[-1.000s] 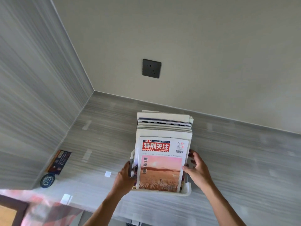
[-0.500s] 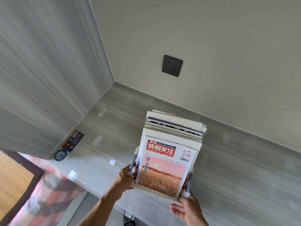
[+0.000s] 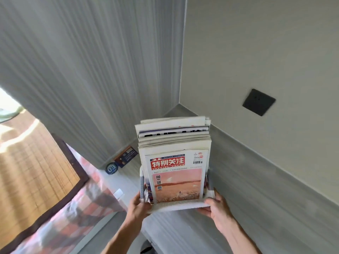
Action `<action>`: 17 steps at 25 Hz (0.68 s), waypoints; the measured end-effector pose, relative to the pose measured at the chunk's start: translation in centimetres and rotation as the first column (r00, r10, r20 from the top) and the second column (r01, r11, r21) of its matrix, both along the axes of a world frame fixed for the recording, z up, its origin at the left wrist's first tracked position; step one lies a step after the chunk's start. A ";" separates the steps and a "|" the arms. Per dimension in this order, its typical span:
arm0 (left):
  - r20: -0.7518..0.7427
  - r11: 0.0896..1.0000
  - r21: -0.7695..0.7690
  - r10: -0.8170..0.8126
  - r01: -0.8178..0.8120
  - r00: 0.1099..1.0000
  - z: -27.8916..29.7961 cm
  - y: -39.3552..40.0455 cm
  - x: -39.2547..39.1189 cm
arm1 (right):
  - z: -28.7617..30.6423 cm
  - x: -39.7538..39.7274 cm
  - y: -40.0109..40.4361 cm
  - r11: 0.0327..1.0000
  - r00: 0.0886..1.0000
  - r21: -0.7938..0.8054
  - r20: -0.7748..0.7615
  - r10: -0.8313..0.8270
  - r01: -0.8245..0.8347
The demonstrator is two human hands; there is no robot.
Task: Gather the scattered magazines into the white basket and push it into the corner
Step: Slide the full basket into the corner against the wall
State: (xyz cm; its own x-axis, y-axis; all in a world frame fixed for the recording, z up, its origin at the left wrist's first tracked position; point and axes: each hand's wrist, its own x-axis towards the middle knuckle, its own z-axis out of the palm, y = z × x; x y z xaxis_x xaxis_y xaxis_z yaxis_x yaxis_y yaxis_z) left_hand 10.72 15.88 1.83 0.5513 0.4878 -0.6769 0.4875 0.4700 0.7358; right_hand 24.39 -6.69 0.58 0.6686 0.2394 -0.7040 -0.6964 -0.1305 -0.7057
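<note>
A: Where's the white basket point(image 3: 176, 206)?

B: On the grey surface point(image 3: 247, 208), packed with upright magazines point(image 3: 174, 162), short of the corner. Both hands, left hand point(image 3: 136, 205) and right hand point(image 3: 218, 208), clasp its near corners, apparently to steer it.

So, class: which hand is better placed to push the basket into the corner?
Right hand. It holds the basket's near right edge, opposite the corner up-left; the left hand grips its left side.

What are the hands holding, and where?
Both grip the white basket of magazines: left hand on its near-left corner, right hand on its near-right corner.
</note>
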 end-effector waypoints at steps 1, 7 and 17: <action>0.003 0.999 -0.008 0.052 -0.052 0.999 0.1 2.0 0.2 | 0.5 1.4 2.8 0.999 0.998 0.002 0.020 0.054 -0.054; 0.030 0.957 -0.028 0.290 -0.289 0.956 -1.5 11.1 1.4 | 1.0 7.3 17.3 0.973 0.973 -0.004 0.037 0.230 -0.230; -0.078 0.960 0.273 0.094 -0.069 0.992 1.5 16.6 3.3 | -2.2 9.9 22.1 0.974 0.975 -0.062 0.018 0.221 -0.219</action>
State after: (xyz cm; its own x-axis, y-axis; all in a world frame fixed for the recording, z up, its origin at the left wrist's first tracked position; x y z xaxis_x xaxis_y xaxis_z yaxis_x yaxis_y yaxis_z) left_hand 14.05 32.47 3.37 0.4452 0.6993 -0.5593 0.5256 0.3016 0.7955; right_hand 34.34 15.46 -1.64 0.6216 0.3412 -0.7051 -0.6284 -0.3203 -0.7089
